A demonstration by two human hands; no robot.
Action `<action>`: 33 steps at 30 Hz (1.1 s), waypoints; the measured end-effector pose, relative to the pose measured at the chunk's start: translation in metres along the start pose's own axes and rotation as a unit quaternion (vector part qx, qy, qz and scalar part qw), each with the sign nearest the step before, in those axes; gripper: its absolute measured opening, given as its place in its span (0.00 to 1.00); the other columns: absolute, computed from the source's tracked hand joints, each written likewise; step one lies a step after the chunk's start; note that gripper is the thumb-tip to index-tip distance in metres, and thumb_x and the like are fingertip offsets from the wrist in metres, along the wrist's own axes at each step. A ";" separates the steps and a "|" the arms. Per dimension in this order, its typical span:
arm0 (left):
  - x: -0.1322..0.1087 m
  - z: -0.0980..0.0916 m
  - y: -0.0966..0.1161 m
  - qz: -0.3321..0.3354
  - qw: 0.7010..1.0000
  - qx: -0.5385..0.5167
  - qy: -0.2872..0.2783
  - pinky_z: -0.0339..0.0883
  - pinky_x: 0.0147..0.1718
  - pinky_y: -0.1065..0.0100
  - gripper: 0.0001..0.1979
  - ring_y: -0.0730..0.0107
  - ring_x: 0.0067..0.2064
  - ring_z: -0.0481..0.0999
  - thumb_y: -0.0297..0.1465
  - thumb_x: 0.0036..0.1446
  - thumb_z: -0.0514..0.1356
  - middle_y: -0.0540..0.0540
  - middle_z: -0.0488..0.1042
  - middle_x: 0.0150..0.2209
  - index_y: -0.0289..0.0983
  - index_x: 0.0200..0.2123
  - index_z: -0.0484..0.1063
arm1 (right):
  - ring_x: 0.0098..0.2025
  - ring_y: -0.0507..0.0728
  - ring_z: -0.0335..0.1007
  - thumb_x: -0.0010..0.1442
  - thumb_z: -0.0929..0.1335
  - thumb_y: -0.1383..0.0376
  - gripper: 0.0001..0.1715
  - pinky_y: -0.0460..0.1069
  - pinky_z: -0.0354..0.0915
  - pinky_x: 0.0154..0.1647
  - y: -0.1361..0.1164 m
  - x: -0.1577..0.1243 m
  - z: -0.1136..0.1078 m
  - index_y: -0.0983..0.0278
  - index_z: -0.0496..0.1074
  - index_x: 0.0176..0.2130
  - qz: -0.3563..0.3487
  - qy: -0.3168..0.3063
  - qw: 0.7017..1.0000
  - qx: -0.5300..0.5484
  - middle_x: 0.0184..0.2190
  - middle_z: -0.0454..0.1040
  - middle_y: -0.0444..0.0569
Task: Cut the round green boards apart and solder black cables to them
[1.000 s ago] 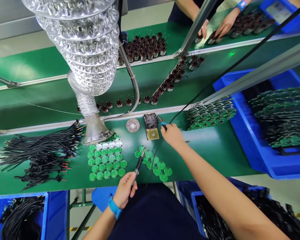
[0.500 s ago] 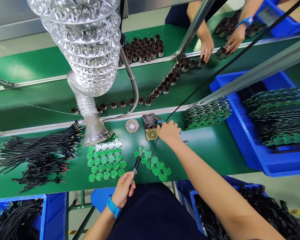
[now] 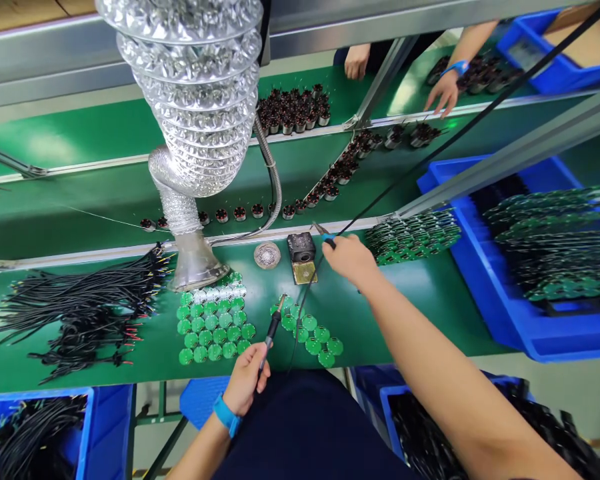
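Observation:
My left hand (image 3: 247, 380) is closed around the handle of a soldering iron (image 3: 274, 327). The iron points up and away, its tip over the loose group of round green circuit boards (image 3: 309, 322). Blue-handled pliers (image 3: 327, 237) are gripped in my right hand (image 3: 353, 260), jaws pointing to the far left. They are just right of a black soldering iron stand (image 3: 301, 247) with a yellow sponge (image 3: 305, 272) in front. Left of the stand sits a small round metal dish (image 3: 267, 255). More round boards (image 3: 215, 320) lie in rows under a fume extraction hood (image 3: 195, 260).
Black cables (image 3: 85, 293) lie at left. Stacked boards (image 3: 413, 235) stand at right, beside a blue bin (image 3: 545, 343) of wired boards. Small motor stators (image 3: 239, 213) line the far belt. A co-worker's hands (image 3: 445, 92) are across it. A black cord (image 3: 405, 177) crosses diagonally.
My right hand has moved slightly right with the pliers, whose jaws now show beside the stand. The co-worker's hands have let go of the stators and drawn apart. My left hand stays almost still.

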State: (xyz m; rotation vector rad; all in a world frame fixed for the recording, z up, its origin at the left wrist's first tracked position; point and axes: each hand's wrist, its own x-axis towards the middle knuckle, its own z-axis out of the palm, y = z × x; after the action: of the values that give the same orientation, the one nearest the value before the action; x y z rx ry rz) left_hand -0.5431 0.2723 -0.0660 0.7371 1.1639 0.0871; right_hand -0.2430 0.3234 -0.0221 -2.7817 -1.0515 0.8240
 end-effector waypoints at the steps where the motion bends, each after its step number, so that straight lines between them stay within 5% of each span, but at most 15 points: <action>1: -0.002 0.000 0.001 0.013 1.000 0.007 -0.007 0.39 0.14 0.74 0.32 0.85 0.13 0.51 0.54 0.47 0.57 0.58 0.62 0.16 0.31 0.43 0.65 | 0.43 0.62 0.66 0.60 0.56 0.58 0.21 0.53 0.62 0.43 0.008 -0.012 -0.008 0.69 0.70 0.37 -0.015 -0.001 1.000 0.013 0.37 0.69 0.59; 4: -0.009 0.002 0.005 0.057 0.997 0.027 -0.035 0.43 0.15 0.74 0.31 0.84 0.13 0.52 0.53 0.50 0.56 0.57 0.62 0.17 0.31 0.44 0.65 | 0.30 0.54 0.65 0.59 0.56 0.51 0.23 0.48 0.62 0.32 0.041 -0.057 -0.034 0.63 0.66 0.25 -0.075 -0.054 0.986 0.138 0.25 0.68 0.49; 7: -0.018 0.006 0.013 0.094 0.993 0.043 -0.061 0.46 0.16 0.74 0.31 0.84 0.14 0.53 0.52 0.51 0.55 0.56 0.62 0.17 0.31 0.45 0.66 | 0.25 0.52 0.60 0.56 0.60 0.47 0.25 0.47 0.60 0.27 0.073 -0.100 -0.056 0.63 0.65 0.22 -0.135 -0.141 0.916 0.351 0.23 0.66 0.46; 10: -0.028 0.016 0.023 0.119 0.987 0.074 -0.082 0.47 0.16 0.74 0.33 0.84 0.14 0.54 0.54 0.50 0.56 0.55 0.63 0.17 0.31 0.46 0.66 | 0.26 0.52 0.59 0.54 0.63 0.46 0.24 0.47 0.59 0.28 0.095 -0.128 -0.070 0.63 0.69 0.24 -0.146 -0.178 0.882 0.411 0.23 0.66 0.47; 19: -0.050 0.045 0.035 0.161 0.972 0.133 -0.111 0.46 0.15 0.75 0.34 0.84 0.13 0.55 0.55 0.49 0.55 0.53 0.65 0.18 0.31 0.46 0.69 | 0.29 0.53 0.59 0.56 0.62 0.47 0.23 0.49 0.59 0.30 0.131 -0.160 -0.085 0.64 0.69 0.28 -0.147 -0.206 0.884 0.393 0.25 0.64 0.47; 33: -0.060 0.058 0.029 0.166 0.969 0.148 -0.107 0.45 0.15 0.75 0.34 0.83 0.14 0.54 0.54 0.50 0.55 0.53 0.64 0.18 0.31 0.48 0.69 | 0.31 0.54 0.61 0.58 0.60 0.48 0.23 0.49 0.59 0.33 0.153 -0.169 -0.082 0.63 0.69 0.30 -0.187 -0.213 0.896 0.343 0.27 0.65 0.47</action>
State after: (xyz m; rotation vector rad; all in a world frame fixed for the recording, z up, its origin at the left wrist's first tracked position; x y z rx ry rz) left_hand -0.5101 0.2413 0.0094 1.1746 0.8470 0.1123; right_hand -0.2158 0.1104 0.0905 -1.7872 -1.0245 1.4332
